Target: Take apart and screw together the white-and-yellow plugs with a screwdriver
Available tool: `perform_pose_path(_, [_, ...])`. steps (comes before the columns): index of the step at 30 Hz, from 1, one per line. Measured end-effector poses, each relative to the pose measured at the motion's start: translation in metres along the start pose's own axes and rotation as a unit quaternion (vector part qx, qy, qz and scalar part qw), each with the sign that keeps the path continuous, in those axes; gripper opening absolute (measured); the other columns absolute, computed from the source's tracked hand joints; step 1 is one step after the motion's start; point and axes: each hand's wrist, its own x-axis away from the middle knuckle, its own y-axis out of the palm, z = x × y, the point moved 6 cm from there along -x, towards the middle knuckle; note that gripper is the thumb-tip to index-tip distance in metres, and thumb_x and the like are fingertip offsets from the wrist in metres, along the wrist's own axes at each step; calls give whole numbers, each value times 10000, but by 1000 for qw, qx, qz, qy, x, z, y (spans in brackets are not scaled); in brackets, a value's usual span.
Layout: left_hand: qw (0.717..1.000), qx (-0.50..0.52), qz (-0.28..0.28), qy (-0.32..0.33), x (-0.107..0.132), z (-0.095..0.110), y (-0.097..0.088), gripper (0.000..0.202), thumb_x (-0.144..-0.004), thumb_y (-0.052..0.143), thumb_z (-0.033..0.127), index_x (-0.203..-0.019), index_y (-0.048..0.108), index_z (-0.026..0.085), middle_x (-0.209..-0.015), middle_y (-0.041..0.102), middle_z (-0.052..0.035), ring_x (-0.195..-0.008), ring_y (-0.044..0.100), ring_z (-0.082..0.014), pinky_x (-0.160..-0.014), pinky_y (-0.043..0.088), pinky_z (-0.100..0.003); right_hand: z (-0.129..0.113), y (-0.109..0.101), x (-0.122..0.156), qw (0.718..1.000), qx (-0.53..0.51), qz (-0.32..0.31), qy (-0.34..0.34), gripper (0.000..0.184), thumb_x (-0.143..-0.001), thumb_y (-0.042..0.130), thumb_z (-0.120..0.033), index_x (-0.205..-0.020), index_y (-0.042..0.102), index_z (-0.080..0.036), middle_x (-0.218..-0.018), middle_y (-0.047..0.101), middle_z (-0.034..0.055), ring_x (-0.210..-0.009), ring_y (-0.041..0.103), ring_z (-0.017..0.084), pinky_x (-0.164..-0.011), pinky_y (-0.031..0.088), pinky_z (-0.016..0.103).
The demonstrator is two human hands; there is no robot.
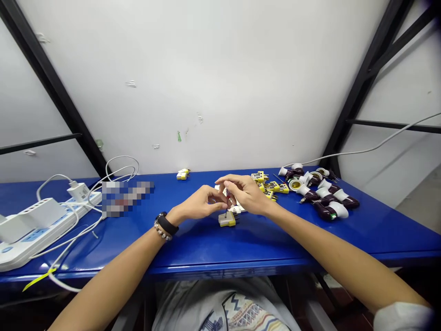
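While holding a slim dark-red screwdriver (228, 195) roughly upright over a yellow-and-white plastic plug (227, 220), working two-handed at the glossy blue table (193, 250).

Pinching the screwdriver near its top with the right hand (246, 195), grip closed; curling left hand (203, 202) fingers and thumb close around the shaft, actual contact hard to tell. Resting the tip on the plug's pale face, apparently at a screw hole; plug lying flat near the table's front edge, just below both hands, pins to the right. Judging progress: partway through this plug, screw tightness not visible. Behind the right hand: loose cluster of yellow plugs with metal pins (272, 186), seemingly with bare insides, so probably left to do. At back left, well apart: two yellow-and-white plugs (183, 174), possibly done.
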Motion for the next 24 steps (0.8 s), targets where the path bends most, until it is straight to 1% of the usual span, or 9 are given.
perform_pose_path(4, [999,-41,23,-3,0,-2,-1,342,-874,678,460,-853,731,123,-820,750,-62,-737,658,-174,-685,513,-263,5,-2,-1,999,28,17,-5,285,-919,603,-347,-1113,669,-149,-752,684,12,-549,589,114,-529,471,235])
perform_pose_path(7, [996,-72,46,-5,0,-5,-1,365,-871,674,488,-838,693,125,-738,705,-39,-646,608,-147,-605,484,-248,9,-2,-2,999,37,38,-5,225,-871,681,-354,-971,672,-153,-691,659,1,-585,603,129,-554,471,239])
perform_pose_path(9, [996,-73,47,-8,0,-6,-1,359,-860,685,486,-852,684,128,-748,704,-38,-647,607,-148,-605,488,-251,8,-1,-1,999,42,34,-5,200,-892,649,-348,-901,671,-149,-688,654,10,-603,606,134,-569,474,246])
perform_pose_path(11, [998,-59,32,-6,0,-5,0,338,-855,689,470,-869,690,132,-814,730,-48,-709,639,-164,-655,513,-265,4,2,0,999,44,8,-5,226,-940,567,-331,-975,679,-139,-727,664,22,-615,603,131,-583,480,252])
perform_pose_path(14, [1000,-25,3,3,-1,-3,2,302,-869,673,436,-872,714,137,-896,759,-60,-808,673,-185,-748,532,-285,0,7,1,999,30,-44,-10,318,-990,449,-302,-1183,633,-129,-803,677,29,-612,588,117,-598,488,255])
perform_pose_path(17, [999,-34,27,-9,-2,-5,2,290,-843,711,422,-813,728,134,-779,741,-41,-705,644,-161,-677,506,-261,0,6,1,999,31,-35,-14,368,-959,535,-326,-1277,578,-146,-880,669,29,-629,592,113,-605,492,252])
perform_pose_path(20, [996,-54,62,-17,-3,-8,1,319,-796,764,441,-768,703,130,-681,689,-17,-614,580,-134,-590,459,-238,3,3,0,999,39,-1,-13,288,-905,636,-351,-1112,636,-150,-851,665,26,-653,606,126,-610,489,251])
perform_pose_path(22, [997,-52,53,-9,-3,-8,2,337,-802,760,457,-797,705,125,-715,698,-28,-639,587,-139,-601,460,-240,3,3,0,999,52,7,-11,208,-921,607,-346,-948,660,-146,-764,654,20,-635,591,129,-597,471,250])
perform_pose_path(24, [999,-38,24,3,-2,-7,3,338,-842,722,459,-855,725,122,-790,730,-50,-694,616,-152,-647,478,-249,2,3,0,998,69,2,-13,227,-954,544,-329,-926,669,-141,-712,636,15,-614,570,127,-582,451,248])
